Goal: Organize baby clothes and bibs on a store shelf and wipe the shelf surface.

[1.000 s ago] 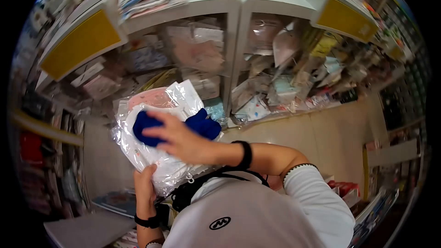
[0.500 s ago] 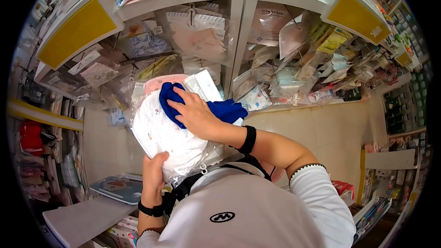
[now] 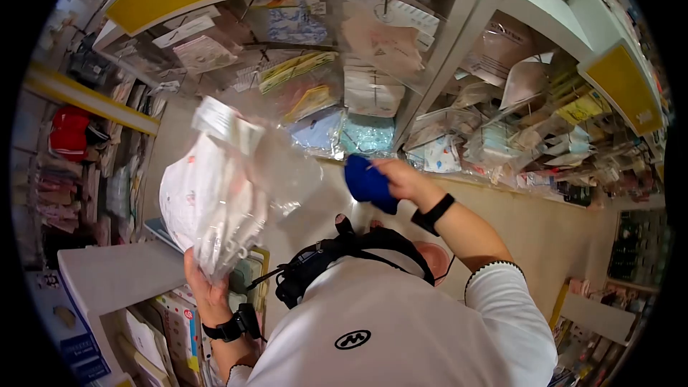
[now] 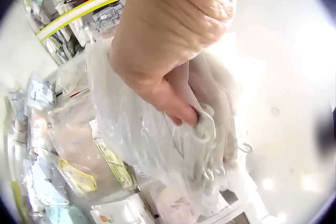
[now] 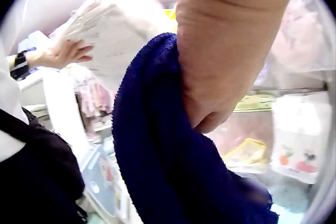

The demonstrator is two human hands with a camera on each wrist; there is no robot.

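Note:
My left hand [image 3: 206, 287] grips the lower end of a bundle of clear plastic packages [image 3: 226, 204] with white, printed fabric inside, tilted up at the left. In the left wrist view, small white hooks [image 4: 202, 129] stick out of the packages beside the thumb. A dark blue towelling cloth [image 3: 367, 185] hangs from my right hand [image 3: 405, 179], pinched by its upper edge, apart from the bundle. The right wrist view shows the cloth's fuzzy pile [image 5: 163, 140] draped below the fingers, with some fingertips hidden behind it.
Ahead stands a white display rack [image 3: 455, 43] with several bagged goods on hooks. A pale shelf [image 3: 122, 272] with boxes below is at the lower left. My black waist bag [image 3: 308, 269] hangs in front of me, and a pink round object [image 3: 433, 256] sits on the floor.
My right hand stopped wiping over the packages and moved right, lifting the blue cloth off them. The left hand shifted left and tilted the bundle up on edge. The head view turned left.

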